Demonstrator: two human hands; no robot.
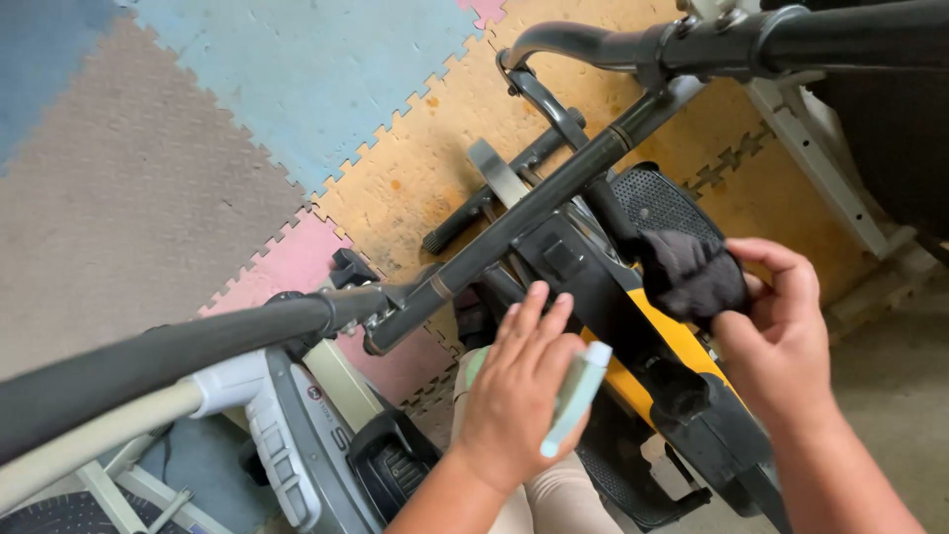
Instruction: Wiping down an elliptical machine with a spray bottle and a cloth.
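We've got the right hand (781, 326) pinching a dark rag (692, 275) against the exercise bike's black-and-yellow frame (647, 326); left hand (519, 391) wraps a pale green bottle (576, 396) just beside it; loose grip there, so it might slip onto the foam mats (198, 178), or the rag could snag the frame.

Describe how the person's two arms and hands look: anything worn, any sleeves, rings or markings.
Both arms are bare as far as the picture shows, with no sleeves in view. The left hand and the right hand wear no gloves. No rings, watch, bracelets or markings show on either. The fingernails are short and unpainted.
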